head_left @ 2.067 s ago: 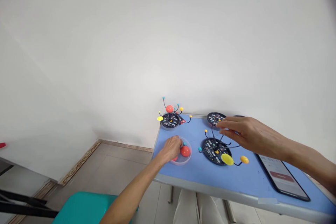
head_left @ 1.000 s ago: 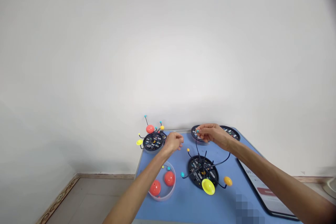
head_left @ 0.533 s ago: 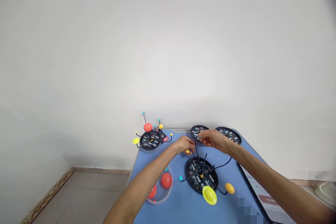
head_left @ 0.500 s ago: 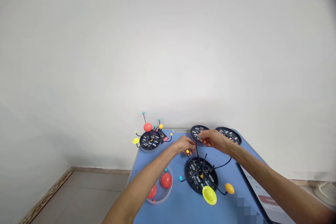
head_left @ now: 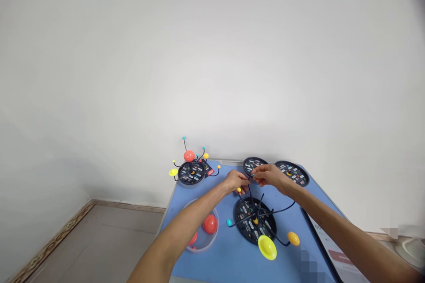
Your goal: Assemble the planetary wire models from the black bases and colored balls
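Observation:
A solar system model with a round black printed base [head_left: 249, 230] stands on the table in front of me, curved black rods fanning out from its centre. A yellow ringed ball [head_left: 267, 247], an orange ball [head_left: 293, 238] and a blue ball [head_left: 229, 222] sit on rod ends. My left hand [head_left: 237, 181] is closed on the upper end of a far rod [head_left: 250, 192], beside a small yellow-orange ball [head_left: 238, 189]. Just right of it, my right hand [head_left: 270, 175] pinches a small blue ball [head_left: 253, 175] close to that rod's tip.
A fuller model with a red centre ball [head_left: 189, 156] stands at the back left. Two more black discs [head_left: 255, 163] lie at the back right. My left forearm partly covers a clear round tub [head_left: 217, 233] holding red balls [head_left: 210, 224]. A tablet [head_left: 327, 247] lies at the right edge.
The view has shifted slightly. My left hand's fingers have come a little closer to the rod's tip, while my right hand keeps its pinch on the small blue ball.

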Demonstrator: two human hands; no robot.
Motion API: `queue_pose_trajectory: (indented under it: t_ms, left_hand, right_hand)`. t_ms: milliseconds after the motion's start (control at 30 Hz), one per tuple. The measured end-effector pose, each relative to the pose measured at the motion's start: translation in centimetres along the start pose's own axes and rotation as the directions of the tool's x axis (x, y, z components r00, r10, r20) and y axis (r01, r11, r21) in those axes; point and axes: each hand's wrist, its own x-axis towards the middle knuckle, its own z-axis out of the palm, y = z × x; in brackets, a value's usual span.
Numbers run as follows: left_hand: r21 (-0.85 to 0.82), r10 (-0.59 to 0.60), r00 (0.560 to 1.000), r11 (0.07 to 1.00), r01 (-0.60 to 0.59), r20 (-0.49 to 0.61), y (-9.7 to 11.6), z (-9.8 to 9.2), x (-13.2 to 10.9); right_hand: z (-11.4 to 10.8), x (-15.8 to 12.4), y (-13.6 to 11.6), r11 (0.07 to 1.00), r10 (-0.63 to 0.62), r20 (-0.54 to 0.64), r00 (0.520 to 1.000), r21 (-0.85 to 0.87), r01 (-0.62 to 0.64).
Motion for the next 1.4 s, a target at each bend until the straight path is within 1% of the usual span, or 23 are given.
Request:
queue_pose_trajectory:
  t_ms: [200,367,567,767,933,1033,1133,1300,1400]
  left_hand:
    - [-0.076,0.024,1.0,0.997,-0.025,-0.007,-0.9,-0.8,-0.8]
    - [-0.102,0.039,0.999,0.994,-0.038,0.007,-0.6,-1.1,-1.6]
    - [-0.085,0.054,0.998,0.995,-0.052,0.016,0.0,-0.9,-2.3]
    - [-0.062,0.02,0.999,0.998,-0.017,0.044,0.2,-1.0,-2.3]
    - [-0.063,0.049,0.999,0.997,-0.047,0.019,0.2,-0.8,-2.6]
    - [-0.062,0.058,0.998,0.996,-0.058,0.0,0.3,-0.6,-2.8]
    - [-0.061,0.059,0.998,0.996,-0.06,-0.012,0.3,-0.5,-2.9]
    - [-0.051,0.056,0.998,0.997,-0.058,-0.04,0.1,-0.4,-2.7]
    - [-0.038,0.047,0.998,0.998,-0.048,-0.045,-0.1,-0.3,-2.5]
  right_hand:
    - [0.6,1.3,1.2,0.991,-0.051,0.02,0.998,-0.126,0.054]
    - [1.1,1.9,1.5,0.968,-0.095,0.038,0.995,-0.228,0.101]
    - [1.6,1.5,1.0,0.935,-0.132,0.092,0.987,-0.318,0.155]
    - [1.9,1.4,0.7,0.888,-0.195,0.127,0.973,-0.397,0.23]
    - [1.8,1.7,1.0,0.833,-0.248,0.175,0.953,-0.463,0.302]
    - [1.7,1.6,1.1,0.768,-0.3,0.214,0.93,-0.523,0.368]
    - [1.7,1.3,0.8,0.672,-0.367,0.26,0.893,-0.589,0.448]
    - [1.8,1.0,0.4,0.485,-0.47,0.362,0.805,-0.656,0.578]
    - [1.7,1.2,0.6,0.327,-0.483,0.442,0.756,-0.71,0.623]
